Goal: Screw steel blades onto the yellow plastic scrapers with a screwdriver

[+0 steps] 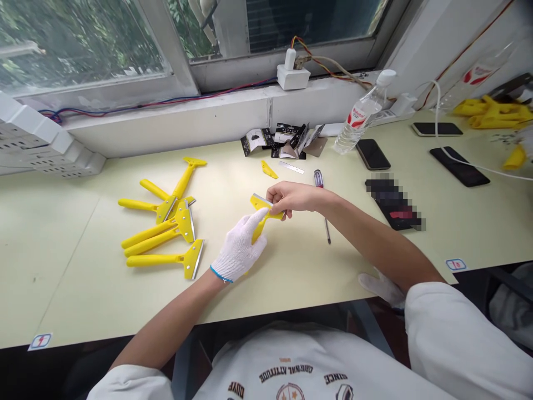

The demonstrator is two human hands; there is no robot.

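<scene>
My left hand [241, 244], in a white knit glove with a blue cuff edge, is closed around the handle of a yellow scraper [259, 229]. Bare fingers of my right hand [293, 199] pinch the right end of that scraper's head, where a blade edge shows along the top. What exactly lies under the right fingertips is hidden. Just beyond the hands lie a loose yellow scraper cover piece [269, 169] and a loose metal blade [292, 167]. A screwdriver [318, 179] rests on the table, partly behind my right forearm.
Several yellow scrapers [160, 258] lie overlapping at the left. Folded black cards [287, 141] sit by the wall, beside a plastic bottle [358, 118]. Phones [372, 154] lie at the right, near a partly blurred dark item [393, 205]. A white glove [381, 286] hangs at the table edge.
</scene>
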